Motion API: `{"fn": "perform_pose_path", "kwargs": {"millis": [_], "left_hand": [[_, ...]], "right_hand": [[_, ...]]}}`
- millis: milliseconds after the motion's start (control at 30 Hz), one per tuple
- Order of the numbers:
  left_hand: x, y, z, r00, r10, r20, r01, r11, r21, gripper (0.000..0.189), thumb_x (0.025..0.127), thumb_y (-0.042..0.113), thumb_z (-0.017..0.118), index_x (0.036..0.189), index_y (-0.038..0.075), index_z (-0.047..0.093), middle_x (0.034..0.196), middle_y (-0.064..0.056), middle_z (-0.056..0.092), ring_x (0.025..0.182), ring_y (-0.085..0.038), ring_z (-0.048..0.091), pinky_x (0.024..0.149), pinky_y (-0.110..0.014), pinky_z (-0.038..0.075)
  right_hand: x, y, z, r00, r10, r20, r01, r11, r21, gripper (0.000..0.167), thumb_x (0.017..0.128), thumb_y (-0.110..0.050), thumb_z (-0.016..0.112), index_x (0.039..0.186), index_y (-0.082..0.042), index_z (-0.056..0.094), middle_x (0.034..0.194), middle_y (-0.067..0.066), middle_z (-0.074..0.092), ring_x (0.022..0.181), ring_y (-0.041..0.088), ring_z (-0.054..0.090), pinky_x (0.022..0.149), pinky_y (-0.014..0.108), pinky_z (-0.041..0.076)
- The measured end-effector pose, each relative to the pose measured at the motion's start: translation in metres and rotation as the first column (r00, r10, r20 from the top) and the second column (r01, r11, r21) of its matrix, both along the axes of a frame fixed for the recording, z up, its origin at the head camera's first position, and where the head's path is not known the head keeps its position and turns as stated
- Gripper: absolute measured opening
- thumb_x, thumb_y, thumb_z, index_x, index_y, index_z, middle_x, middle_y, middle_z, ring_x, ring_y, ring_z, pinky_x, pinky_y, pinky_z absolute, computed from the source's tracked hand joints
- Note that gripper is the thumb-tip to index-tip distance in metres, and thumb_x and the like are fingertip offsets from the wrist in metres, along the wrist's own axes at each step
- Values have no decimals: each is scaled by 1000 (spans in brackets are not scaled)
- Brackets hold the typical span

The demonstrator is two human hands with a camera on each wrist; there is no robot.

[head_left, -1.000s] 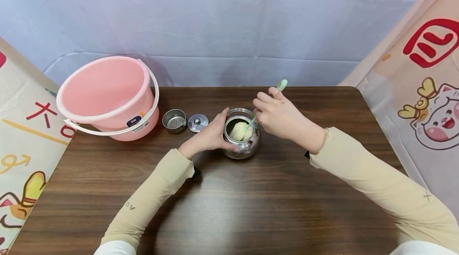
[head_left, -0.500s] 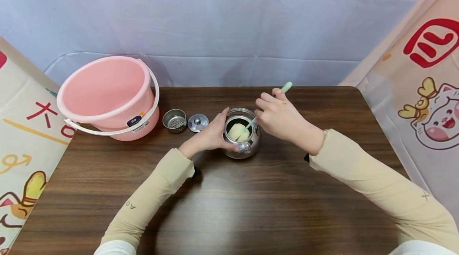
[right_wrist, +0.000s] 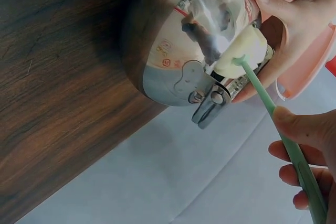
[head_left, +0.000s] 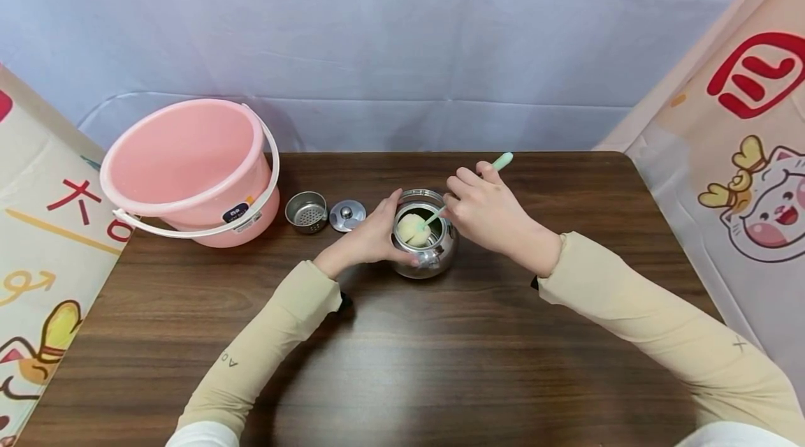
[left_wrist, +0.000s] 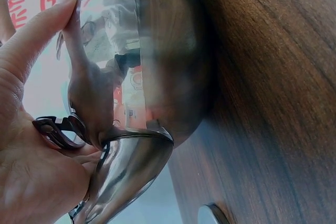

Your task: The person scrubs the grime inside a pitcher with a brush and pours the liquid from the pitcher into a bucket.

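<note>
In the head view a shiny stainless steel teapot stands lidless on the wooden table. My left hand grips it from the left, thumb and fingers spread around the opening; the left wrist view shows the thumb by the rim and the palm beside the spout. With my right hand I hold a sponge brush by its light green handle, which slants up to the right. Its pale yellow sponge head sits in the teapot's mouth, against the left side of the rim. The sponge's lower part is hidden inside.
Left of the teapot lie its knobbed lid and a perforated metal strainer. A pink bucket with a white handle stands at the table's back left. Behind the table hangs a pale cloth.
The sponge head has moved left inside the teapot's mouth, after dipping slightly deeper midway. The brush handle leans further to the right. My left hand and the teapot have stayed in place.
</note>
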State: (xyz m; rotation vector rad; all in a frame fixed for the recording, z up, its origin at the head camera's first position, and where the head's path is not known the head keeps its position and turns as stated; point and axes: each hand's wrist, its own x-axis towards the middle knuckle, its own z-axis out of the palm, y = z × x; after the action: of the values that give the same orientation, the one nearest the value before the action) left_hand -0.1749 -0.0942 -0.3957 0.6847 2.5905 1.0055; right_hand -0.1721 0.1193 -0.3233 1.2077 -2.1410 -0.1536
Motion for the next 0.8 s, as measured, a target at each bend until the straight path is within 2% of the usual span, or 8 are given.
{"fn": "perform_pose_path", "kwargs": {"millis": [233, 400, 600, 800], "left_hand": [[0, 0, 0, 1000, -1, -6, 1, 1000, 3, 122, 62, 35, 83, 144, -2, 0, 142, -22, 25, 131, -28, 28, 104, -39, 29], [1, 0, 1, 1000, -1, -10, 1, 1000, 4, 122, 62, 35, 83, 144, -2, 0, 142, -22, 25, 130, -28, 28, 104, -39, 29], [2, 0, 1, 1000, -3, -12, 3, 1000, 5, 121, 63, 34, 83, 144, -3, 1, 142, -23, 25, 130, -29, 28, 104, -39, 29], [1, 1, 1, 1000, 0, -9, 0, 1000, 7, 122, 62, 34, 83, 144, -3, 1, 142, -22, 25, 130, -29, 28, 104, -39, 29]], "right_hand": [[1, 0, -7, 997, 18, -80, -21, 999, -27, 17, 74, -16, 69, 68, -1, 64, 70, 7, 50, 72, 25, 43, 75, 41, 30], [2, 0, -10, 988, 43, -149, -45, 999, -11, 16, 79, -13, 63, 69, 0, 64, 70, 6, 48, 71, 24, 41, 74, 40, 26], [7, -2, -11, 965, 79, -249, -73, 997, 36, 28, 87, 4, 41, 70, 0, 63, 69, 6, 43, 68, 22, 36, 74, 35, 24], [12, -4, -10, 940, 84, -331, -53, 993, 102, 31, 88, 5, 39, 67, -2, 61, 70, 6, 44, 69, 20, 36, 73, 33, 23]]}}
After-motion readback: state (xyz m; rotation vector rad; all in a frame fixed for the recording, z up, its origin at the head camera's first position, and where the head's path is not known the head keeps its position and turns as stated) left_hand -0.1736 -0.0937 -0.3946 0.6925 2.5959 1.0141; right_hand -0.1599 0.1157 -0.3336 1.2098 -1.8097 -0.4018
